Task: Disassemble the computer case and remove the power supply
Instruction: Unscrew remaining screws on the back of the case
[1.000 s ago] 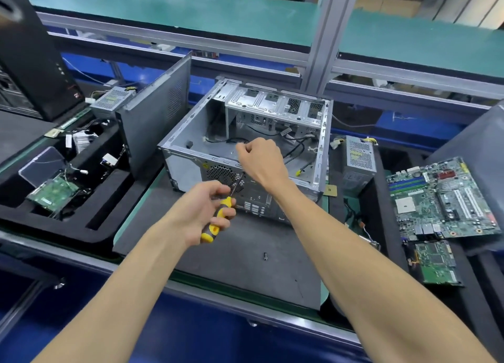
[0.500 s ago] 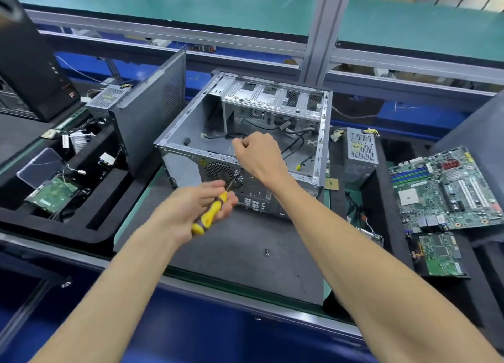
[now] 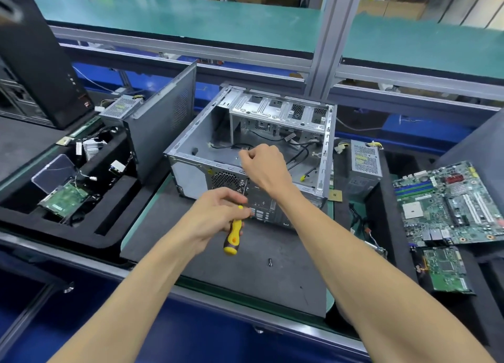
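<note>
The open silver computer case [image 3: 191, 147] lies on its side on a dark mat, its rear panel facing me. My left hand [image 3: 215, 215] grips a yellow and black screwdriver [image 3: 233, 237], whose shaft points up at the rear panel beside the fan grille [image 3: 226, 180]. My right hand [image 3: 264, 169] hovers over the case's top rear edge with its fingers curled tight; I see nothing in them. Loose black cables lie inside the case. A grey power supply [image 3: 365, 163] stands outside, right of the case.
A dark side panel [image 3: 163, 122] leans left of the case, with a second power supply [image 3: 120, 110] behind it. A motherboard [image 3: 447, 204] and a smaller board [image 3: 444, 270] lie on the right. One loose screw [image 3: 270, 261] rests on the mat. At the left sits a foam tray [image 3: 109, 240] of parts.
My left hand has shifted on the screwdriver, and its handle now hangs lower and more upright. My right hand stays at the case's rear edge.
</note>
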A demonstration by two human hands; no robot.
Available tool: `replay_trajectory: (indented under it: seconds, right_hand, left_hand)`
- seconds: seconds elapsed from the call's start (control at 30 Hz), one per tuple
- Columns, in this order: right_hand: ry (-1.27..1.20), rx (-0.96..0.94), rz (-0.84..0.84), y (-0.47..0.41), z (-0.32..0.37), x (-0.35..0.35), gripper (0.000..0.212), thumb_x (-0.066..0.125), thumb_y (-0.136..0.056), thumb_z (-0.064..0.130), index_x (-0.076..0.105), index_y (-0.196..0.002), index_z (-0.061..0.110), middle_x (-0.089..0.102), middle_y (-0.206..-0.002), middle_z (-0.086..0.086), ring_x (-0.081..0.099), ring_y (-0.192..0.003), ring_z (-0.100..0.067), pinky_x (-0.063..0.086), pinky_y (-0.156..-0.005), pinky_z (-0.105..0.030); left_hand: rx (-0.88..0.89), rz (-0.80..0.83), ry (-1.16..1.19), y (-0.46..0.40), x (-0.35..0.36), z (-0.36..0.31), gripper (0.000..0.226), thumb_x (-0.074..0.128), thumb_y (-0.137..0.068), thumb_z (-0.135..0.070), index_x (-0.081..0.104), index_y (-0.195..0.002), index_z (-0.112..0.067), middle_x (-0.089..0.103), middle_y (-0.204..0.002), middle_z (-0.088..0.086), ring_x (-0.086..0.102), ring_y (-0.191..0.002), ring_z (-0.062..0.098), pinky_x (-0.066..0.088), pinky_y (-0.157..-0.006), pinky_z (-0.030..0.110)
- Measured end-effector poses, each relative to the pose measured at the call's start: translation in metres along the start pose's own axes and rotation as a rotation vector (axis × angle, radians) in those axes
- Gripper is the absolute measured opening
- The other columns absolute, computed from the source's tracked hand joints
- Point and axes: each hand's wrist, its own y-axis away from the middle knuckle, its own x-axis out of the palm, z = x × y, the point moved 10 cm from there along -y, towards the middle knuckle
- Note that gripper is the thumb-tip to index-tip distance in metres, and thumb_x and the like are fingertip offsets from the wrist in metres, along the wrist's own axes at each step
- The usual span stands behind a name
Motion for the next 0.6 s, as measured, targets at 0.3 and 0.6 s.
replay_trajectory:
  seconds: [0.3,0.6]
  right_hand:
    - [-0.009,0.009,0.016,0.000,0.001,0.001,0.046,0.049,-0.088,0.024,0.030,-0.047,0.013,0.027,-0.044,-0.005,0.024,-0.049,-0.023,0.031,-0.048,-0.032]
    - [-0.009,0.015,0.019,-0.001,0.000,0.002,0.049,0.050,-0.088,0.025,0.030,-0.045,0.015,0.026,-0.042,-0.002,0.025,-0.048,-0.023,0.030,-0.046,-0.031]
  left_hand:
    - [0.262,-0.250,-0.471,0.008,-0.011,-0.025,0.016,0.063,-0.093,-0.010,0.060,-0.103,-0.021,0.072,-0.086,0.003,0.064,-0.068,0.025,0.055,-0.061,0.037]
    - [0.409,-0.420,-0.969,0.017,0.010,-0.039,0.017,0.048,-0.092,-0.011,0.045,-0.106,-0.020,0.066,-0.089,-0.002,0.057,-0.068,0.033,0.036,-0.055,0.035]
